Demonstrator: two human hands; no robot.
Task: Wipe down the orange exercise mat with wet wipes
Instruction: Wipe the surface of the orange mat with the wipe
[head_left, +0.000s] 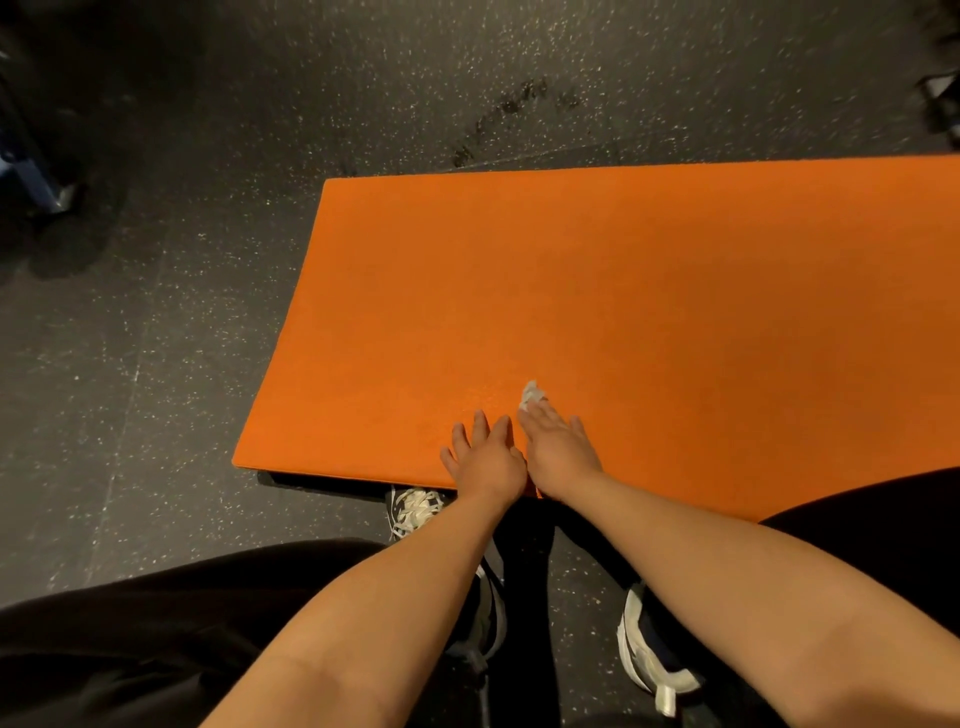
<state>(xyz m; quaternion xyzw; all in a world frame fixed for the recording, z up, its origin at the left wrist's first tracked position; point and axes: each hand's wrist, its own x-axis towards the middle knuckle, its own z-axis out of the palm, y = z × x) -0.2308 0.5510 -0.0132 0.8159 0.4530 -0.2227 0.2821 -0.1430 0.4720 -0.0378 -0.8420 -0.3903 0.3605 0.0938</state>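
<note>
One orange mat (571, 286), long axis left-right

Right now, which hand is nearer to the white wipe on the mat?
The right hand: it presses on the wipe. The left hand lies flat on the mat beside it, left of the wipe and not touching it.

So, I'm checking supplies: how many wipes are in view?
1: a crumpled white wipe under the fingertips of the right hand, on the orange mat near its front edge. The left hand lies flat beside it with none showing; more could be hidden under either palm.
</note>
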